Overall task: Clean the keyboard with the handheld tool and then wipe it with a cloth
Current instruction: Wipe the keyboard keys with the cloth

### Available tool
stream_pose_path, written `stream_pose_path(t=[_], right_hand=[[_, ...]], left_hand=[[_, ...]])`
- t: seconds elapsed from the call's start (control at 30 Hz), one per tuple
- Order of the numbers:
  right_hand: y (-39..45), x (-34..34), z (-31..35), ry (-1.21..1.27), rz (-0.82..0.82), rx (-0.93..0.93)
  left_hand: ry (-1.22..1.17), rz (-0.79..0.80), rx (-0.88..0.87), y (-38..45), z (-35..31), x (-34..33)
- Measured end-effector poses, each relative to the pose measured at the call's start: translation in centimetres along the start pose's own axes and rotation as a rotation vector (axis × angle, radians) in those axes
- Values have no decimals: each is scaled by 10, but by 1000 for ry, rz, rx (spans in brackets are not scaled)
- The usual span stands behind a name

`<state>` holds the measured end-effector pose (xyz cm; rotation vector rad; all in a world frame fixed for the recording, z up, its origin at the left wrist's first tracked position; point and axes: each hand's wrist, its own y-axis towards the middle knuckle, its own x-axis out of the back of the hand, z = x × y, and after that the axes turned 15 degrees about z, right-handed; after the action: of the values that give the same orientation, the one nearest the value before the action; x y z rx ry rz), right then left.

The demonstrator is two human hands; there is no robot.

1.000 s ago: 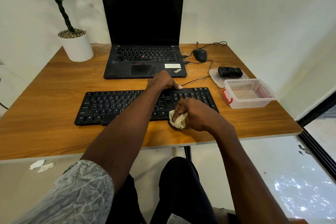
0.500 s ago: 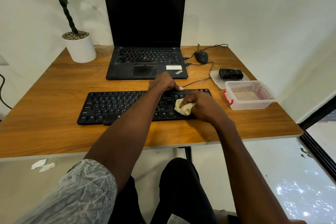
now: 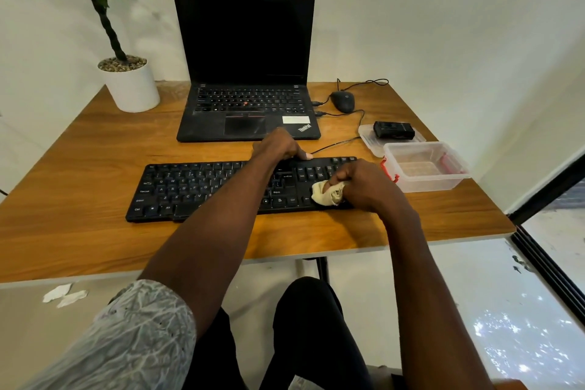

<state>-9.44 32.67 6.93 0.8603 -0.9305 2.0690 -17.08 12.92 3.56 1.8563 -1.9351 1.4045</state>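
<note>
Sliding rightward now, the right hand (image 3: 368,188) has carried the cloth (image 3: 327,195) from the front edge of the keyboard (image 3: 196,190) up onto the keys near the arrow cluster, its fingers curled tight around the crumpled cream wad and pressing it down. Just beyond, the left hand (image 3: 280,147) stays put on the keyboard's far edge, fingers curled over the rim with the thumb flat along it, steadying the board. The keyboard lies across the middle of the counter (image 3: 79,231), in front of the open laptop (image 3: 245,73).

By my read we're in the second stage: the wipe is under way at the right end, and the long run of keys to the left may yet need passes. No brushing looks to be going on.

Off to the right, a clear plastic box (image 3: 425,168) with red latches sits open, nothing obvious inside. Behind it its lid (image 3: 368,139) lies flat, carrying a small black device (image 3: 394,130), quite possibly the handheld tool. Farther back, a wired mouse (image 3: 343,101) and a potted plant (image 3: 129,85).
</note>
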Motion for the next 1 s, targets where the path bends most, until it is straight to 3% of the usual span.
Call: stream_pose_path(t=[0.17, 0.33, 0.5, 0.6, 0.67, 0.77, 0.87, 0.93, 1.0], right_hand=[[16, -11, 9, -2, -358, -101], [7, -39, 14, -84, -227, 105], [26, -29, 7, 60, -442, -34], [29, -42, 25, -123, -375, 86], [32, -46, 31, -120, -338, 158], [47, -36, 23, 10, -473, 59], [55, -32, 20, -60, -558, -63], [59, -35, 30, -125, -559, -68], [62, -38, 45, -102, -455, 22]], left_hand=[[43, -52, -7, -3, 2, -3], [72, -49, -38, -5, 3, -1], [67, 54, -100, 4, 9, 8], [46, 85, -123, -2, 21, 23], [-5, 114, -137, -10, 27, 30], [-60, 113, -150, -19, 33, 36], [-92, 136, -139, -23, 35, 40], [-97, 158, -116, -21, 37, 43], [-100, 155, -90, -18, 39, 44]])
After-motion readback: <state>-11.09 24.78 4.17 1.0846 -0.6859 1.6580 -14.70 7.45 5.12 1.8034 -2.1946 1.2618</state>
